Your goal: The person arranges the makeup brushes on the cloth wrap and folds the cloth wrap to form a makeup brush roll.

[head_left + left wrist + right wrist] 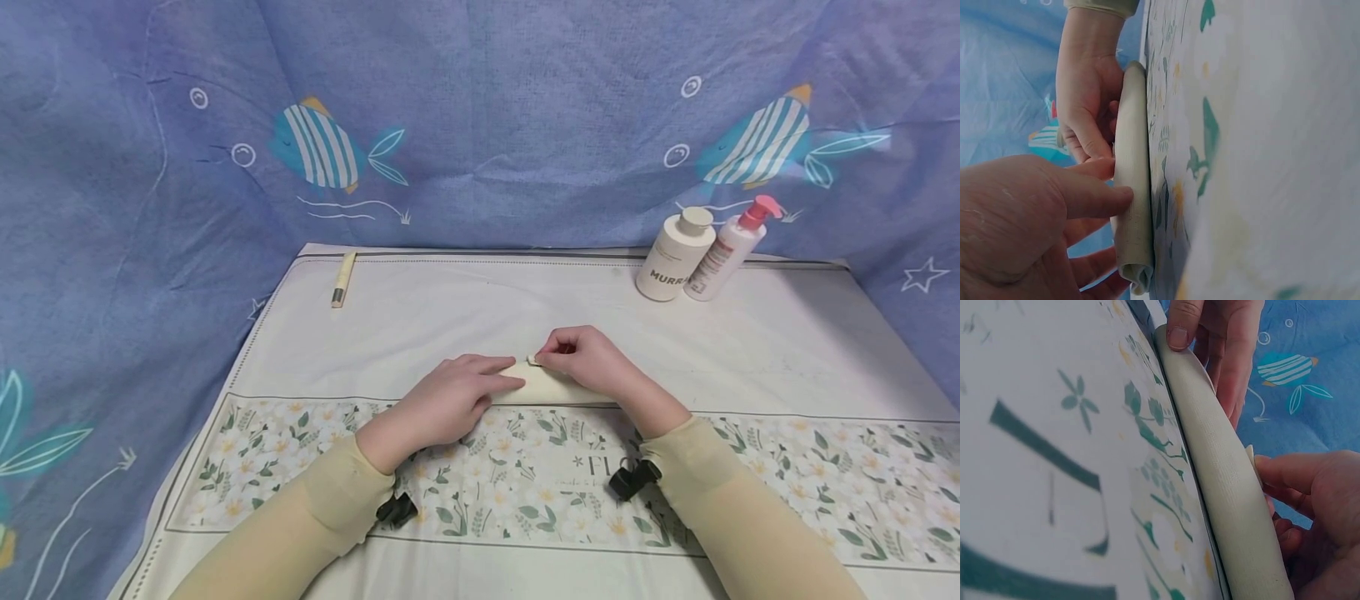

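Note:
A cream roll [551, 388] of soft, ribbed-looking material lies crosswise on the table cover. Its near end in the left wrist view shows folded layers [1137, 275]. My left hand [450, 398] holds the roll's left part, the thumb [1179, 337] on the near face and other fingers on the far side. Between thumb and fingertips my right hand [592, 360] pinches a small pale flap [1250, 456] at the far edge. Part of the roll's right end is hidden by the right hand in the head view.
Behind to the right stand a white bottle [671, 257] and a pump bottle [726, 254] with a pink top, side by side. A pale yellow tube [343, 280] lies at the back left. Blue fish-print cloth [480, 125] hangs behind the table.

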A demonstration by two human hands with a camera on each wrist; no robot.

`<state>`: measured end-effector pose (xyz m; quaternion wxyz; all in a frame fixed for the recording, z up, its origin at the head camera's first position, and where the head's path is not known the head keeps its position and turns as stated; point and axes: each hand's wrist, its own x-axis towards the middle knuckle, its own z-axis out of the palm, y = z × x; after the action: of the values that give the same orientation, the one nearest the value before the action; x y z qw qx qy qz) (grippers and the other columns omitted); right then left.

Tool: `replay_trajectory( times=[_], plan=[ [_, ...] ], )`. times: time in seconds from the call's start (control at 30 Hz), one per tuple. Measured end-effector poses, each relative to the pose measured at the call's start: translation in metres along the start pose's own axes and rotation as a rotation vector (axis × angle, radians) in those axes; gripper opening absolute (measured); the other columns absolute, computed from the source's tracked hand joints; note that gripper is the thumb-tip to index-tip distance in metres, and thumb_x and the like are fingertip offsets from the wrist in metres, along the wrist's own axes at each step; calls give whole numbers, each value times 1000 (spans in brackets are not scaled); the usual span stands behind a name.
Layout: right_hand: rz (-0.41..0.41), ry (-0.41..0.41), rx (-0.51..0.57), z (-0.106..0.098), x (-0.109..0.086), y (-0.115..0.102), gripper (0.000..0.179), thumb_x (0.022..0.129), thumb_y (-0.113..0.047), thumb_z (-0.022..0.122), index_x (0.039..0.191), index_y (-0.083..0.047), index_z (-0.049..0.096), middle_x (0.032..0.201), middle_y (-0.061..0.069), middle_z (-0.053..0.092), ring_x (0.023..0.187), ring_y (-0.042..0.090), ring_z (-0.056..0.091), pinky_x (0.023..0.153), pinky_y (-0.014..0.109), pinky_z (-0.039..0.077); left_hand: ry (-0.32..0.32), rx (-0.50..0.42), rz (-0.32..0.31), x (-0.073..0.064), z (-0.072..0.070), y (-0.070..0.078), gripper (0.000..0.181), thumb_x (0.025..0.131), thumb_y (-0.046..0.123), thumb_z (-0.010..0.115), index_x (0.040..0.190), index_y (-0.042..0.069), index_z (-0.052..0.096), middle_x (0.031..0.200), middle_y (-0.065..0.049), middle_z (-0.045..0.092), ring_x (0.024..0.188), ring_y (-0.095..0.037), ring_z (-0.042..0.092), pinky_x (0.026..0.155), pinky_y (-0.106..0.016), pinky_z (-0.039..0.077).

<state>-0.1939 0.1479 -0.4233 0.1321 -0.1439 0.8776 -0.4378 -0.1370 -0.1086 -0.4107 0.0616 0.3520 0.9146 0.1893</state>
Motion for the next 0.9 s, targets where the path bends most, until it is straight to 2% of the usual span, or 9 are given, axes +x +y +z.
replay_trajectory(
  times=[0.27, 0.4, 0.63, 0.9],
  plan=[
    [11, -3, -11, 1, 0, 0, 15, 97, -22, 74, 84, -15, 77, 79, 0, 71, 72, 19, 58, 71, 32, 46, -44, 51, 12, 0, -2, 1, 48, 106, 6, 52, 148, 30, 58, 164, -2, 42, 147, -29, 46, 118, -47, 40],
    [17, -14, -24, 1, 0, -2, 15, 97, -22, 73, 84, -16, 78, 80, -1, 72, 73, 19, 58, 71, 31, 47, -64, 60, -2, 0, -3, 1, 50, 106, 6, 53, 149, 31, 57, 165, -1, 40, 147, -29, 45, 117, -46, 41],
    [8, -21, -26, -1, 0, -5, 15, 97, -20, 73, 84, -16, 78, 79, -1, 72, 73, 19, 58, 72, 32, 47, -62, 75, -5, 1, -7, 4, 51, 105, 4, 54, 149, 30, 57, 164, -1, 41, 146, -29, 47, 115, -46, 44],
    [19, -3, -31, 3, -4, -3, 13, 96, -20, 73, 85, -17, 78, 82, -2, 73, 76, 18, 60, 76, 33, 47, -69, 51, -11, -2, -4, 5, 52, 105, 3, 52, 149, 30, 57, 165, -1, 40, 146, -29, 46, 116, -47, 43]
  ],
)
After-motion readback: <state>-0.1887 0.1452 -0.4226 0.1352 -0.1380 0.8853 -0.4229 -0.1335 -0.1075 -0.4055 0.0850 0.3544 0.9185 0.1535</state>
